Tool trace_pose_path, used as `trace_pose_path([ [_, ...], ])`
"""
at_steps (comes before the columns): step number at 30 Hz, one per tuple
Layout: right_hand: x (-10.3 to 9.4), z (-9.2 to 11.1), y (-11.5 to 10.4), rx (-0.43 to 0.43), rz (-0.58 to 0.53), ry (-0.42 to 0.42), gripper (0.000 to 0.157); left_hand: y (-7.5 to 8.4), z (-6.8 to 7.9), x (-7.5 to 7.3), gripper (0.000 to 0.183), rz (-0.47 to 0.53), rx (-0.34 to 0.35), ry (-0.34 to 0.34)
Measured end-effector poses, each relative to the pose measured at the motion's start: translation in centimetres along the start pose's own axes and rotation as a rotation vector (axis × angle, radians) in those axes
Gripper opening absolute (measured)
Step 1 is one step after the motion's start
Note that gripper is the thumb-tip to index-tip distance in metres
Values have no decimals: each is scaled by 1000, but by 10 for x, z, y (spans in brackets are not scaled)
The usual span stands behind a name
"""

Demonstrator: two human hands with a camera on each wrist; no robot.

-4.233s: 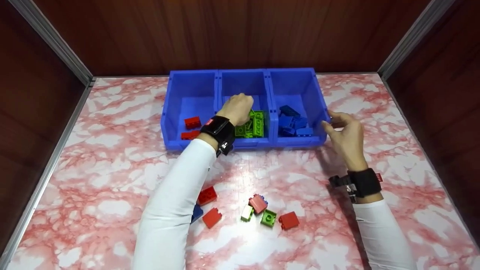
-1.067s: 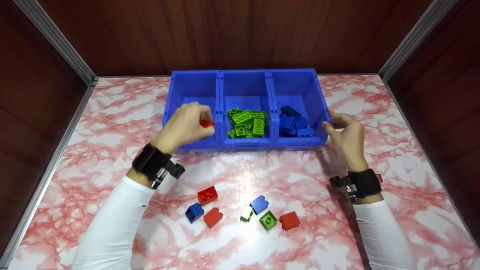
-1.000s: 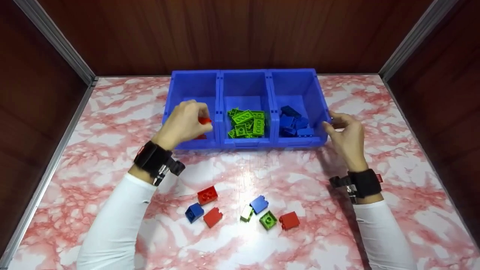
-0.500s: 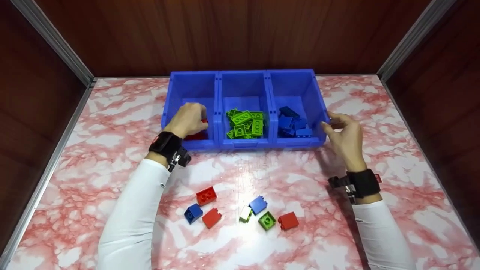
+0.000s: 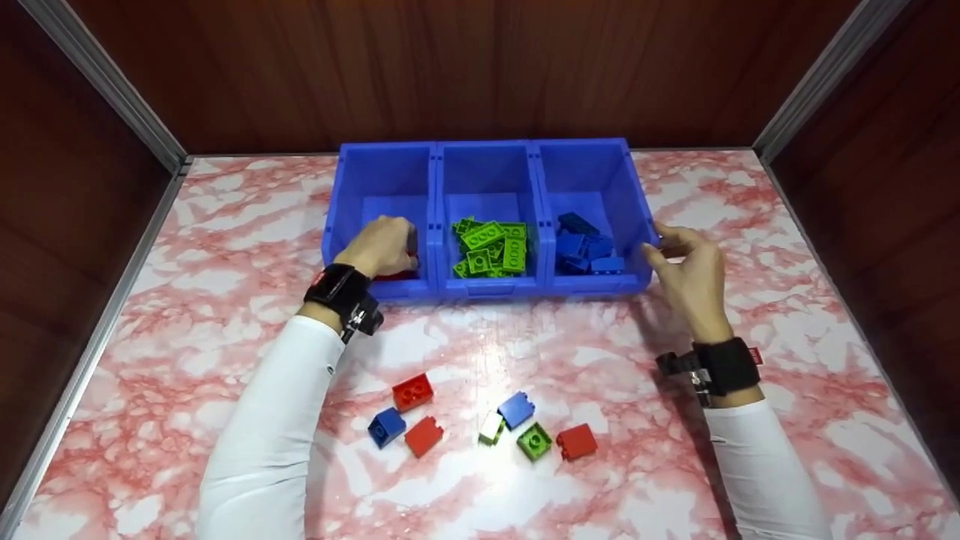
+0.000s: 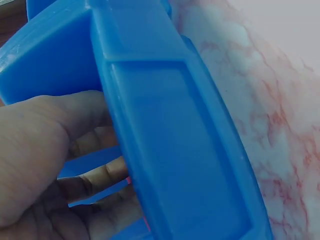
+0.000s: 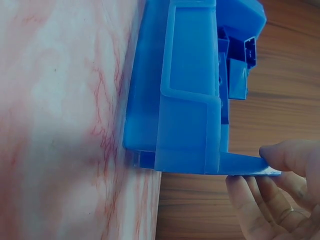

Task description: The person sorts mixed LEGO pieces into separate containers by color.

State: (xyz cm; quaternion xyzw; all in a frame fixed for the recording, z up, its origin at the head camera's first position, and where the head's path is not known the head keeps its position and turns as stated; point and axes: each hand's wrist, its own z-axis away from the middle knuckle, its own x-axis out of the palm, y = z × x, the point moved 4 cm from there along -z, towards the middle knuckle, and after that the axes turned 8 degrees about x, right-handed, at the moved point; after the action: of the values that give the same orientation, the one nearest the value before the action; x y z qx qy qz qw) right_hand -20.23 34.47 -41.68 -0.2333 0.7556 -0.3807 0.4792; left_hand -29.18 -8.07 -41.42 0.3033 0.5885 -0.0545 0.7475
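My left hand (image 5: 381, 246) reaches down into the left compartment of the blue three-compartment bin (image 5: 491, 287), among red bricks (image 5: 395, 276). In the left wrist view, the bin's front wall (image 6: 170, 145) hides the fingertips of that hand (image 6: 30, 150), with slivers of red beside the fingers; I cannot tell whether they still hold a brick. My right hand (image 5: 691, 277) pinches the bin's right side wall between thumb and fingers, plain in the right wrist view too (image 7: 280, 195). Green bricks (image 5: 491, 247) lie in the middle compartment, blue bricks (image 5: 589, 247) in the right one.
On the marbled table in front of the bin lie loose bricks: red (image 5: 413, 392), red (image 5: 424, 436) and red (image 5: 577, 442), blue (image 5: 386, 427) and blue (image 5: 517, 409), green (image 5: 535, 442) and pale green (image 5: 492, 427). Dark wood panels (image 5: 480, 67) enclose the back and sides.
My left hand has gone from the middle compartment to the left one with a red brick between its fingers, then sunk lower there. The right hand has kept its grip on the bin.
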Motion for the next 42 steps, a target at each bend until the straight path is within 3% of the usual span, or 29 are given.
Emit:
trace_pose_path([
  [8, -1, -2, 0, -4, 15, 14, 33, 4, 15, -14, 32, -6, 39, 59],
  [13, 1, -2, -1, -6, 18, 5, 34, 20, 44, -24, 27, -25, 69, 112],
  [18, 1, -2, -1, -8, 14, 4, 33, 34, 76, -24, 30, 6, 107, 149],
  [23, 0, -1, 0, -14, 13, 6, 32, 47, 100, -10, 36, 97, 100, 66],
  [29, 0, 0, 1, -7, 12, 7, 33, 58, 121, 19, 45, 137, 98, -42],
  [34, 1, 0, 0, -5, 9, 0, 33, 64, 129, 43, 47, 126, 129, -76],
  [42, 0, -1, 1, -28, 13, 21, 33, 70, 132, 65, 43, 94, 184, -127],
])
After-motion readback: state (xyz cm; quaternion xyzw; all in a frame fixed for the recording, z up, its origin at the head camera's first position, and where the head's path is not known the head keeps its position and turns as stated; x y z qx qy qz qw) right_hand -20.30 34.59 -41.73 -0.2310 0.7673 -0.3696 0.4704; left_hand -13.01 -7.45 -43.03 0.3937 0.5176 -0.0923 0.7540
